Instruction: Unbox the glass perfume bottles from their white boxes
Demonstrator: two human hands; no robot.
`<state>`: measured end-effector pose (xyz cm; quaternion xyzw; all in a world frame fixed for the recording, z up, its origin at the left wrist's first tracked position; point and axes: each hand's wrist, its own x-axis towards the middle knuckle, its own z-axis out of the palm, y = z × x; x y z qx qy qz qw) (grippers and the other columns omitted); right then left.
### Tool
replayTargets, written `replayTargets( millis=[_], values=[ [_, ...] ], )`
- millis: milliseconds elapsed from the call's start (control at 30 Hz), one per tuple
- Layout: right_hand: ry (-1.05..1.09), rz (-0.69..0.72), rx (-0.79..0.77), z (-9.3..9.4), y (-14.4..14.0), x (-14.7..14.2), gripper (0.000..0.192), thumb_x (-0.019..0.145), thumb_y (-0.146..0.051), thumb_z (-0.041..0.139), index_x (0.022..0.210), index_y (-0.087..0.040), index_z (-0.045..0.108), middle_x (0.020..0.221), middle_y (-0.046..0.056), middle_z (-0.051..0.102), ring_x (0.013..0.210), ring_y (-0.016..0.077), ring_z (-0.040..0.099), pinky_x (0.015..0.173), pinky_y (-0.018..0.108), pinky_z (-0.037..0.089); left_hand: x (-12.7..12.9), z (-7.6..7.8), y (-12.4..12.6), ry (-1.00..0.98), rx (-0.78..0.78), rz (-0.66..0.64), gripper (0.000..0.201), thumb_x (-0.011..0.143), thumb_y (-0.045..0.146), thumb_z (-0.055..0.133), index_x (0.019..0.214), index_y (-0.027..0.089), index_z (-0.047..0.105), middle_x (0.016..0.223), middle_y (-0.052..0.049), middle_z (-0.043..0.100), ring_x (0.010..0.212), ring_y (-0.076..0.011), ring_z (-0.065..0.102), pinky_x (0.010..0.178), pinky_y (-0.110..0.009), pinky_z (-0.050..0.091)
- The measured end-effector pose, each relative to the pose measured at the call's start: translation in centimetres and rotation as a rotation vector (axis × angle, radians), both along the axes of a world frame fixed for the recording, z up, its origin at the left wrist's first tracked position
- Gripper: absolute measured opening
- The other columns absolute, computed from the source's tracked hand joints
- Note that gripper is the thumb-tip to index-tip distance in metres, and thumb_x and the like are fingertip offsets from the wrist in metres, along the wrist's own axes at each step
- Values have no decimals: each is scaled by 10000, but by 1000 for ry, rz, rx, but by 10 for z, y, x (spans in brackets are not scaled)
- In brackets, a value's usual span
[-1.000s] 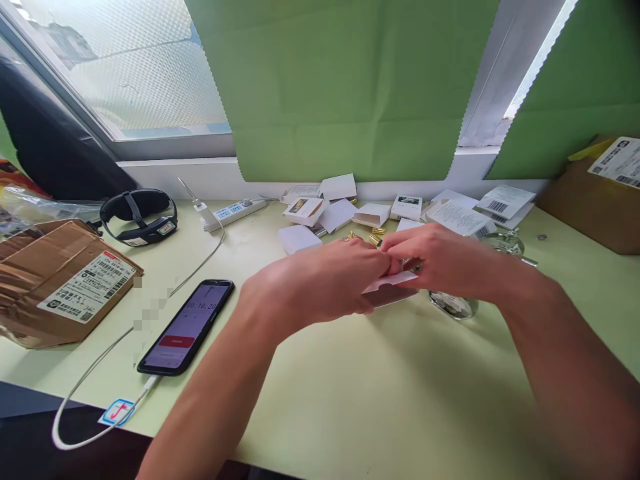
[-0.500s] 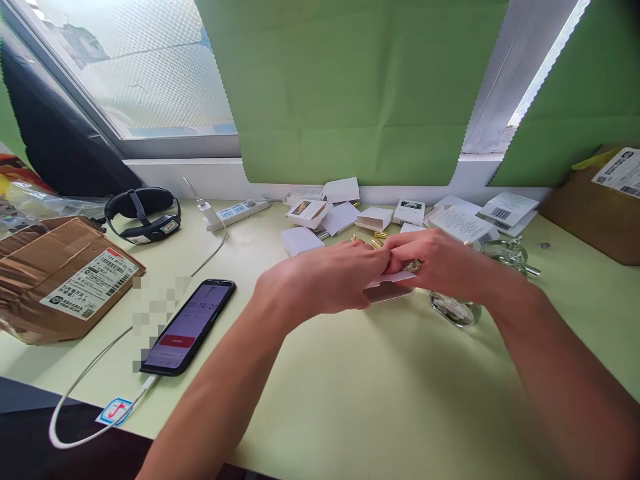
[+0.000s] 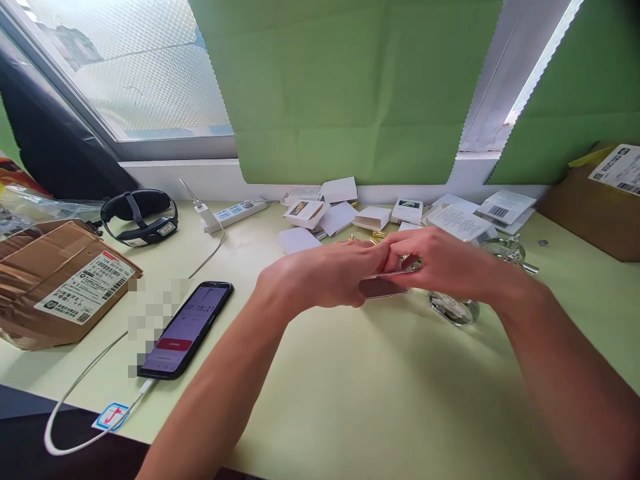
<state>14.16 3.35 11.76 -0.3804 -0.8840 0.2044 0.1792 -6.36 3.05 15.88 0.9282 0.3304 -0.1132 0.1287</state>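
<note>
Just right of the black phone, above the pale green table, the left hand and right hand meet, fingertips pinched shut on a small flat white box held between them, tilted nearly level. Beyond the box lie scattered white cartons and printed leaflets. A glass piece rests on the table under the right wrist. Far left of the phone sits a brown parcel.

Left hand and right hand raised together, fingertips meeting, pinching grip, both forearms angled inward
</note>
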Motion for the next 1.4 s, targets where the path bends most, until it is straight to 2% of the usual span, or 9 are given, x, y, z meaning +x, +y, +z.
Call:
replayTargets(
  millis=[100,400,533,733,833,967,1133,1267,1400],
  values=[
    [-7,3,-4,0,1,0,142,871,-262,626,747,-219,680,980,28,709,805,187,628,687,335,467,2,1,-2,1,-1,12,307,809,66,584,1060,208,477,1196,-52,597,1065,-190,565,833,-270,423],
    [4,1,-18,2,-2,-1,152,881,-271,623,761,-226,707,1000,25,714,810,181,637,662,313,463,2,-4,-1,29,15,60,317,809,128,579,1084,212,447,1088,-33,617,940,-188,583,701,-267,419],
    [2,-8,-31,2,0,-1,172,893,-300,617,792,-230,738,1025,36,716,836,192,651,697,326,474,2,-3,0,6,18,30,332,806,100,574,1102,206,468,1163,-43,606,1023,-190,571,792,-276,435],
    [2,-26,-82,0,1,1,171,888,-338,634,813,-246,757,1061,27,708,851,191,643,708,328,460,2,-3,4,20,-1,38,185,828,132,576,984,198,501,1077,-33,602,910,-169,567,706,-268,417],
    [-19,-43,-75,-1,2,-1,133,870,-286,635,820,-246,751,1000,20,704,838,185,632,712,318,446,1,-5,5,-16,15,11,156,839,147,577,968,201,507,1079,-28,597,908,-165,561,715,-266,413],
    [-53,-89,-2,-4,3,-3,98,831,-235,657,738,-220,683,875,10,681,743,164,604,677,304,424,0,-7,6,-54,18,-1,124,892,164,527,1009,203,515,1115,-31,589,931,-164,561,742,-269,415],
    [-4,-110,-21,-2,1,-3,124,852,-340,665,793,-246,720,939,19,705,770,178,621,643,301,429,-3,-9,10,-77,-15,1,55,927,225,511,975,201,497,1126,-43,597,958,-173,563,755,-264,418],
    [40,-148,5,1,-2,-3,167,886,-415,634,885,-254,681,931,36,699,799,206,620,653,323,441,-7,-9,13,-119,-28,-7,164,941,275,512,1089,211,480,1183,-50,601,1016,-180,569,785,-258,420],
    [56,-225,-35,2,-3,-3,186,864,-393,659,988,-283,574,857,14,692,737,212,620,582,314,417,-11,-4,12,-127,-19,-20,311,936,304,538,1221,222,448,1228,-59,607,1023,-179,575,806,-259,412]
  ],
)
